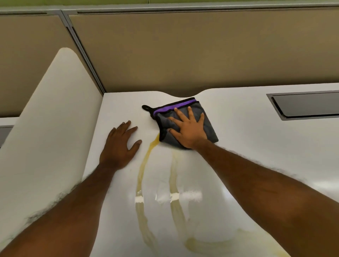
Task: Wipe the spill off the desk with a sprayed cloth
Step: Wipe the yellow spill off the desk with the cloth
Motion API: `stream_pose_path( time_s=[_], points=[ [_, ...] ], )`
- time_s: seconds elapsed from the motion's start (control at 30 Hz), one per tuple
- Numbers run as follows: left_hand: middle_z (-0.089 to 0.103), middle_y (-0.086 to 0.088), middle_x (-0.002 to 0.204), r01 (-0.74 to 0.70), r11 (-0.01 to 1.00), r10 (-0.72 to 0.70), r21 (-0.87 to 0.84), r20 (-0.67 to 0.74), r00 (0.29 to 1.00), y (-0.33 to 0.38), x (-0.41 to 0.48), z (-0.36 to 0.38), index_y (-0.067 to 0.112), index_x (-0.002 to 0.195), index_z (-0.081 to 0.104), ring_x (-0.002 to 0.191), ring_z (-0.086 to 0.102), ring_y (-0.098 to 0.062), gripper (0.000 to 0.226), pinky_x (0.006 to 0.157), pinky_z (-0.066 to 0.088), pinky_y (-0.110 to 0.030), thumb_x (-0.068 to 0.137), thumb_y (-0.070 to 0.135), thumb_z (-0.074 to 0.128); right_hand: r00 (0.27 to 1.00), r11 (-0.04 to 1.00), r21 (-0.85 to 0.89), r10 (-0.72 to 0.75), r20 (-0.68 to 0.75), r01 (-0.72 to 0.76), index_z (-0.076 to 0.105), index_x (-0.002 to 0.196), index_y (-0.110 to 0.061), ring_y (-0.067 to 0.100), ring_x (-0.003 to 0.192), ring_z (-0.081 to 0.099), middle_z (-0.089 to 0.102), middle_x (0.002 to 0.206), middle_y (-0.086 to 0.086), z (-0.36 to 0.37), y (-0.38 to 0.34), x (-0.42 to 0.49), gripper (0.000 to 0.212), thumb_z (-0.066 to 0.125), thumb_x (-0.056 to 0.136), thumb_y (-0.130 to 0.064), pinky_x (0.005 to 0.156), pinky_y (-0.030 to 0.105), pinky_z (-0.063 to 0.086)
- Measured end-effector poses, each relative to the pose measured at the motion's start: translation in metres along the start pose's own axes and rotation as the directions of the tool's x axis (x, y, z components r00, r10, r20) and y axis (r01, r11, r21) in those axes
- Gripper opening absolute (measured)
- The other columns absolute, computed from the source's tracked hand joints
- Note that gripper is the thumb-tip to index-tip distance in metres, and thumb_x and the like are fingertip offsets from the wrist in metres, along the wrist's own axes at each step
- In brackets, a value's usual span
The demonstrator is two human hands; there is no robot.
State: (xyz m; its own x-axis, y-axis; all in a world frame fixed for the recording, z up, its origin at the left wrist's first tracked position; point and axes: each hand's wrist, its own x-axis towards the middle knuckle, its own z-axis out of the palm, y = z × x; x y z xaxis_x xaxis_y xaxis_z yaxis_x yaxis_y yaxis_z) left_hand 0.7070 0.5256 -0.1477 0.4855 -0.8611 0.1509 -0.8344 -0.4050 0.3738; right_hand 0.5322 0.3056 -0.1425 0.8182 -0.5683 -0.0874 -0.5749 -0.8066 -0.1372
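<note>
Where cloth (164,120) lies, spill (145,163) streaks desk (247,137).

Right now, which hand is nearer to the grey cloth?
Right. The right hand lies flat on the grey cloth, fingers spread, pressing it onto the desk. The left hand rests flat on the desk to the cloth's left, apart from it.

Ahead of you: tan fabric partition panels (201,55) in grey metal frames (86,60), green strip (165,1) above. On your left, a white curved divider (51,119). On your right, a grey recessed hatch (308,105) in the white desk (247,137).
</note>
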Motion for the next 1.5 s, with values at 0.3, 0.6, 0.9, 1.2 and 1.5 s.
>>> stream_pose_path(
  time_s=[0.3,0.6,0.9,1.2,1.5],
  points=[
    [0.038,-0.002,0.154,0.003,0.999,-0.005,-0.047,-0.047,0.999,0.000,-0.001,0.003,0.020,0.138,0.051,0.145,0.030,-0.018,0.058,0.122,0.015,-0.038,0.089,0.050,0.049,0.943,0.944,0.037,0.330,-0.040,-0.329,0.021,0.151,-0.042,0.034,0.150,-0.008,0.004,0.165,-0.009,-0.010,0.037,-0.005,0.061,0.029,0.093,-0.064,0.107,0.076,-0.005],
    [0.035,-0.003,0.156,0.016,0.999,-0.016,-0.034,-0.006,1.000,0.005,-0.004,-0.003,0.019,0.140,0.049,0.146,0.028,-0.019,0.060,0.122,0.012,-0.036,0.089,0.050,0.045,0.992,0.992,0.045,0.120,-0.036,-0.118,0.023,0.149,-0.046,0.028,0.151,-0.004,0.007,0.164,-0.010,-0.007,0.025,-0.033,0.058,0.029,0.094,-0.063,0.111,0.073,-0.002],
    [0.051,-0.003,0.144,0.098,0.991,-0.106,-0.085,-0.089,0.990,0.009,-0.013,-0.003,0.015,0.128,0.061,0.136,0.044,-0.022,0.050,0.113,0.032,-0.034,0.088,0.041,0.047,1.000,0.998,-0.060,0.003,0.019,-0.002,0.010,0.149,-0.051,0.037,0.149,-0.013,-0.004,0.165,-0.006,0.010,-0.032,-0.064,0.069,0.013,0.085,-0.077,0.107,0.076,-0.009],
    [0.047,-0.001,0.148,0.109,0.989,-0.115,-0.096,-0.061,0.991,0.012,-0.048,-0.008,0.015,0.132,0.058,0.140,0.039,-0.018,0.041,0.115,0.030,-0.033,0.094,0.028,0.051,0.941,0.941,-0.011,0.339,0.005,-0.339,0.011,0.152,-0.043,0.036,0.149,-0.013,-0.005,0.165,-0.003,-0.004,0.015,-0.080,0.070,0.017,0.089,-0.074,0.107,0.076,-0.007],
    [0.035,-0.004,0.156,0.062,0.996,-0.060,-0.070,0.031,0.998,0.016,-0.081,-0.016,0.013,0.142,0.047,0.146,0.028,-0.022,0.049,0.121,0.019,-0.037,0.096,0.031,0.044,0.996,0.994,-0.052,0.091,-0.008,-0.091,0.010,0.150,-0.049,0.035,0.150,-0.010,-0.003,0.165,-0.005,0.001,0.010,-0.083,0.077,0.007,0.080,-0.083,0.107,0.078,-0.004]
  ],
)
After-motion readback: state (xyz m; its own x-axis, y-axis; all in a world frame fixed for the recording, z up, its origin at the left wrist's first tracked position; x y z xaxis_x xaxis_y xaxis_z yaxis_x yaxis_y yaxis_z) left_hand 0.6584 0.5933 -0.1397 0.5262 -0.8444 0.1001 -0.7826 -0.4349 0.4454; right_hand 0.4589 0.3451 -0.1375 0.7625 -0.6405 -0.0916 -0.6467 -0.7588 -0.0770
